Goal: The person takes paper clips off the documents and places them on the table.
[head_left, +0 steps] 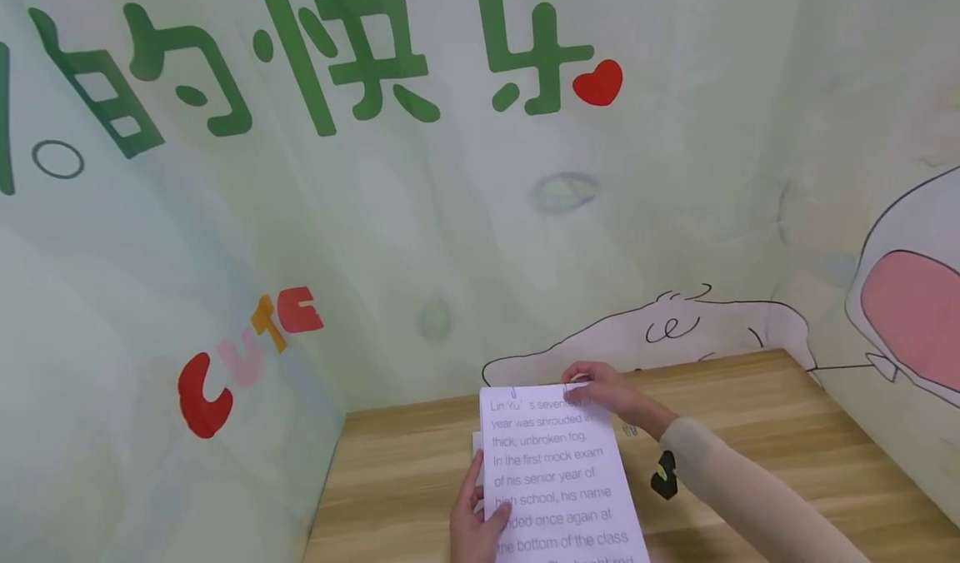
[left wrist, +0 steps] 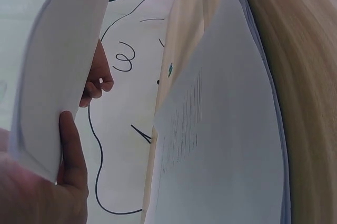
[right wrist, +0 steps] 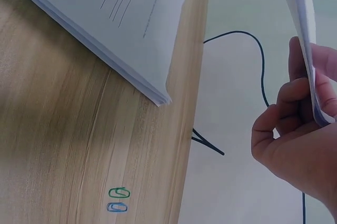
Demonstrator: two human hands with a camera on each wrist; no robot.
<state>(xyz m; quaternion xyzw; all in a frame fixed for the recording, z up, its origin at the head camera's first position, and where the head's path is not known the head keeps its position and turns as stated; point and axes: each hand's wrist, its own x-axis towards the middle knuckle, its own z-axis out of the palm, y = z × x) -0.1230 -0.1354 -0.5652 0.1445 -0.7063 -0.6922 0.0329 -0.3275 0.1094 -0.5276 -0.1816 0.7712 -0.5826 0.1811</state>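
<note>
A stack of white printed sheets (head_left: 555, 471) is held up over the table, its large English text facing me in the head view. My left hand (head_left: 474, 530) grips the stack at its left edge, thumb on the front. At the upper right corner, my right hand (head_left: 611, 388) pinches the sheets, thumb and fingers on opposite faces in the right wrist view. A paper clip (head_left: 513, 392) sits on the top edge near the left corner. Another clip (head_left: 566, 391) shows beside the right fingers, partly covered by them.
Below the held sheets, a second paper stack (left wrist: 221, 129) lies on the wooden table (head_left: 397, 463). A green paper clip (right wrist: 119, 192) and a blue paper clip (right wrist: 117, 207) lie side by side on the wood. Behind the table hangs a printed backdrop (head_left: 450, 238).
</note>
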